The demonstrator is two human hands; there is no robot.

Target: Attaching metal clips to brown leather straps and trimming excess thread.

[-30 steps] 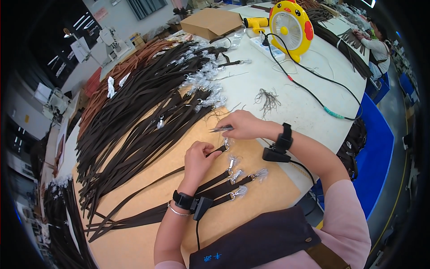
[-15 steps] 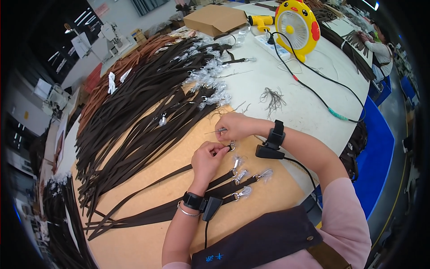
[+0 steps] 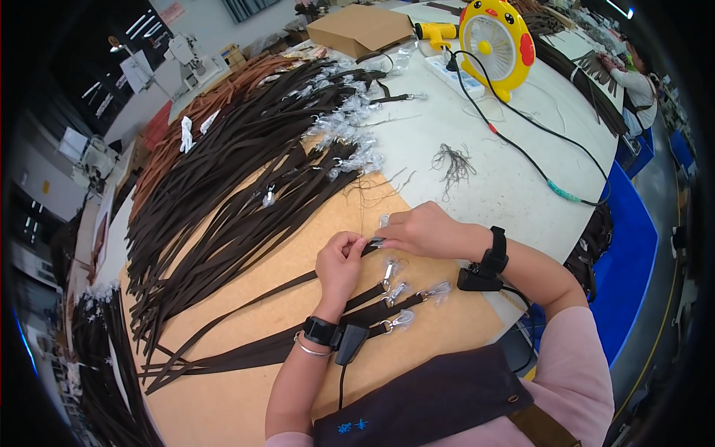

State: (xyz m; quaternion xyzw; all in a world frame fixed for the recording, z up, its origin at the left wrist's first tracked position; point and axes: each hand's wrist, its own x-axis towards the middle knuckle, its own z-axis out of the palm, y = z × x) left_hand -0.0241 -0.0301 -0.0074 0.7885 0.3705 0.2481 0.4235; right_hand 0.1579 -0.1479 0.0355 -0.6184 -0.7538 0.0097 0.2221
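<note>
My left hand [image 3: 339, 270] pinches a dark brown strap [image 3: 287, 284] close to its clasp end, fingers closed. My right hand [image 3: 421, 229] is closed at the same end, against the left fingertips, with a small grey metal tool [image 3: 377, 241] between its fingers. The tool's kind cannot be made out. A clear-wrapped clasp [image 3: 384, 220] shows just beyond the right fingers. Thin dark threads [image 3: 363, 205] rise from the strap where both hands meet. Just below lie several similar straps [image 3: 253, 360] with metal clasps [image 3: 390, 325] in clear wrapping.
A large pile of dark straps [image 3: 223, 171] fills the left of the table. Loose thread clippings [image 3: 453, 165] lie on the white tabletop. A yellow fan [image 3: 485, 48], a cable [image 3: 521, 153] and a cardboard box [image 3: 357, 31] stand farther back. At far right, another person [image 3: 637, 86] handles straps.
My right hand has come down and forward onto the strap end, bringing the tool against it. My left hand keeps its pinch on the strap, nearly in place.
</note>
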